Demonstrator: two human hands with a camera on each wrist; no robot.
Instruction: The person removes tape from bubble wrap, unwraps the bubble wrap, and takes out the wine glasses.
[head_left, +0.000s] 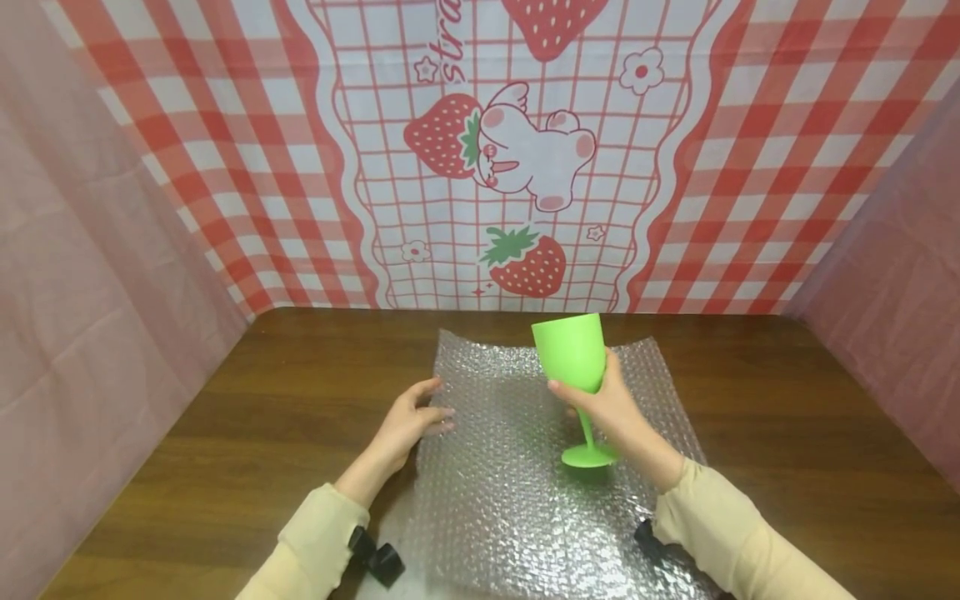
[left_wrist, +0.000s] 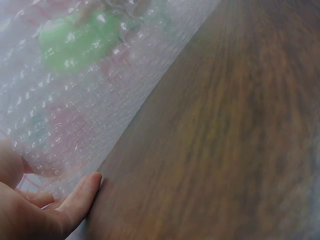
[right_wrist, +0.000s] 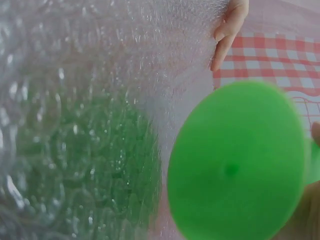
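A bright green goblet (head_left: 572,354) tilts slightly over a sheet of clear bubble wrap (head_left: 502,483) that covers the middle of the wooden table. My right hand (head_left: 611,404) grips it round the lower bowl, with the stem and foot below. In the right wrist view the underside of the goblet's foot (right_wrist: 240,165) shows, raised off the sheet. At the sheet's left edge, my left hand (head_left: 405,429) rests with its fingers spread apart. The left wrist view has the fingers (left_wrist: 82,197) of that hand touching the bubble wrap (left_wrist: 100,100) along its border.
Dark wooden tabletop (head_left: 300,400) lies on both sides of the sheet. A red checked cloth with strawberries (head_left: 525,267) hangs behind the table, and pink curtains (head_left: 105,292) flank it. Black blocks (head_left: 386,564) sit by both sleeves.
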